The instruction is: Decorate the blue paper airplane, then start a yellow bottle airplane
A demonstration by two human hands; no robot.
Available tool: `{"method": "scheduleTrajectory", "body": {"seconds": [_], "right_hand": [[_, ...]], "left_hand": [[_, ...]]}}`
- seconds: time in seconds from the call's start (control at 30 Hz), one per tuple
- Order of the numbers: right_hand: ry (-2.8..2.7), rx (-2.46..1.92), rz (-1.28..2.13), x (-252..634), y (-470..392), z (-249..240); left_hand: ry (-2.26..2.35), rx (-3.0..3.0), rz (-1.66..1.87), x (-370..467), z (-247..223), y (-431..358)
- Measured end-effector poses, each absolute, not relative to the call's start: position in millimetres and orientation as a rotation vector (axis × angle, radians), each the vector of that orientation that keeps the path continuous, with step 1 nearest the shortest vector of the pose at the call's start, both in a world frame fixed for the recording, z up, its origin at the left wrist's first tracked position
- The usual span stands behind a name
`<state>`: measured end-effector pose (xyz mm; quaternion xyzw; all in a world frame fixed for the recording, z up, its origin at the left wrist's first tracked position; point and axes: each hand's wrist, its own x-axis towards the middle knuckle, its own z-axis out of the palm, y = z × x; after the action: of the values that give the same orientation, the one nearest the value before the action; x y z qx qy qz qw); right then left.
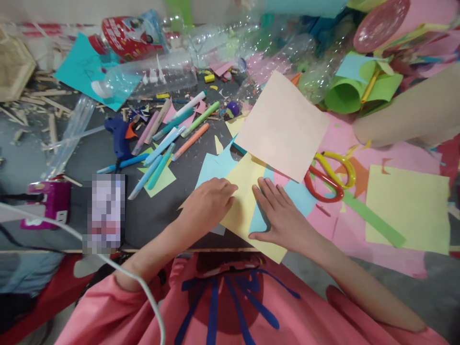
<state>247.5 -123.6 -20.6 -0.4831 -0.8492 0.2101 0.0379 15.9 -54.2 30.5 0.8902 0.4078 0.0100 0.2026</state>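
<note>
Near the table's front edge lies a yellow sheet of paper [247, 191] with light blue paper [259, 218] on it. My right hand [282, 215] rests on these papers, its fingers spread. At the yellow sheet's left side is my left hand [212, 201], fingers curled with the tips at the paper; whether they pinch anything is hidden. A pale peach sheet [283, 124] lies just beyond both hands. To its right are scissors with red handles [323, 184] and yellow handles [338, 170], their blades hidden.
Markers [190, 141] and a blue glue gun [120, 136] lie to the left, beyond a blurred-out phone [107, 211]. Clear plastic bottles [154, 74] line the back. On the right are pink paper, a yellow sheet [424, 206], a green strip [377, 218] and another person's arm [413, 108].
</note>
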Motion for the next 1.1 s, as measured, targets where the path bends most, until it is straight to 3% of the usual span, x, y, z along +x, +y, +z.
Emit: {"method": "scheduleTrajectory", "body": {"seconds": [0.4,0.7,1.1], "right_hand": [[-2.602,-1.441,0.762,256,-121,-10],[-2.510,-1.454,0.821,259,-123,-12],[-2.248,-1.386,0.958,263,-125,5]], "left_hand": [[1.035,2.055,-0.239,48,37,-59],[1.003,1.493,-0.064,54,24,-56],[0.976,1.375,0.083,65,19,-56]]}}
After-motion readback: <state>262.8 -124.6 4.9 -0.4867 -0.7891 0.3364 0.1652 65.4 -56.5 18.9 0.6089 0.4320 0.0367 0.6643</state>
